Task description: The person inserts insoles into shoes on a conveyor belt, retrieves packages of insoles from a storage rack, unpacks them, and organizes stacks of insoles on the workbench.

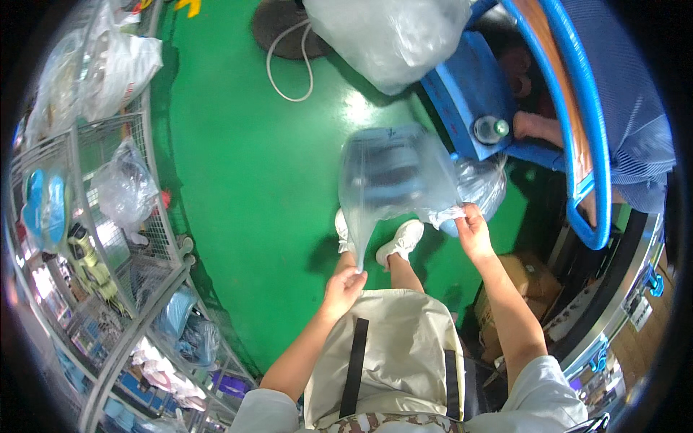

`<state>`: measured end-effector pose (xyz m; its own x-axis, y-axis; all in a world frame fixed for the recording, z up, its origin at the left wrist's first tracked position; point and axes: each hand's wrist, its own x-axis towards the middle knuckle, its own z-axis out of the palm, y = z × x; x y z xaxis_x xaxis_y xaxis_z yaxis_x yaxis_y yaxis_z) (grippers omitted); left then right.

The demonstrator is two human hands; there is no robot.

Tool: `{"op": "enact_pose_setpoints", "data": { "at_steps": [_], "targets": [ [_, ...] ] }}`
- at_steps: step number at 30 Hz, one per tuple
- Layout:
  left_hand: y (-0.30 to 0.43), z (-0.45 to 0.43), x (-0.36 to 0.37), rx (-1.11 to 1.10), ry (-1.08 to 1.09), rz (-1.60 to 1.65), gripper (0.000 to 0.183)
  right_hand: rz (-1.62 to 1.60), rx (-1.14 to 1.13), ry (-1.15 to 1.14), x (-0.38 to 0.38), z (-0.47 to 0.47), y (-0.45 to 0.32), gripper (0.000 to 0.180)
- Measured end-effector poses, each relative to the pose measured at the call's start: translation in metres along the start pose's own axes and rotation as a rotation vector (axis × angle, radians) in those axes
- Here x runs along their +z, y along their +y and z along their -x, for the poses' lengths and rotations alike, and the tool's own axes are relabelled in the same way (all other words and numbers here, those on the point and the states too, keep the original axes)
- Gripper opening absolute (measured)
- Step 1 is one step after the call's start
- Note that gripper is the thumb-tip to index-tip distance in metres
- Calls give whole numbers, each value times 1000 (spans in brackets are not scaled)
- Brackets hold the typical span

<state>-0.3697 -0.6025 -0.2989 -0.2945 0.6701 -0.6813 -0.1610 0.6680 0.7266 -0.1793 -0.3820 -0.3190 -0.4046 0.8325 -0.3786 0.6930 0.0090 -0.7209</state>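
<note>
A translucent plastic bag (398, 157) hangs in front of me above the green floor. Bluish and dark shapes show through its film; I cannot tell what they are. My left hand (345, 288) pinches one corner of the bag's mouth, close to my body. At the other side of the mouth, my right hand (474, 233) grips a bunched, whitish fold of film. Below the bag stand my white shoes (401, 241). A second clear bag (483, 187), partly hidden, rests on the floor just beyond my right hand.
Wire-mesh racks (142, 303) with slippers (46, 205) and bagged goods line the left. A large stuffed plastic bag (392, 40) is ahead. At right, a bottle (490, 130) stands on a blue stool (471, 92), beside a blue-framed chair (574, 108) and another person. A cardboard box (514, 292) lies nearer.
</note>
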Motion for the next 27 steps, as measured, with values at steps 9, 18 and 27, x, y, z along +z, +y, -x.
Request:
{"op": "enact_pose_setpoints", "data": {
  "at_steps": [9,18,27],
  "targets": [
    [111,88,-17,334,147,-32,44,278,-626,-511,-31,65,-146,17],
    [119,191,43,720,312,-252,26,651,-1069,-1251,-17,126,-173,43],
    [131,259,40,271,475,-310,26,488,-1083,-1179,-3,166,-274,32]
  ]
}}
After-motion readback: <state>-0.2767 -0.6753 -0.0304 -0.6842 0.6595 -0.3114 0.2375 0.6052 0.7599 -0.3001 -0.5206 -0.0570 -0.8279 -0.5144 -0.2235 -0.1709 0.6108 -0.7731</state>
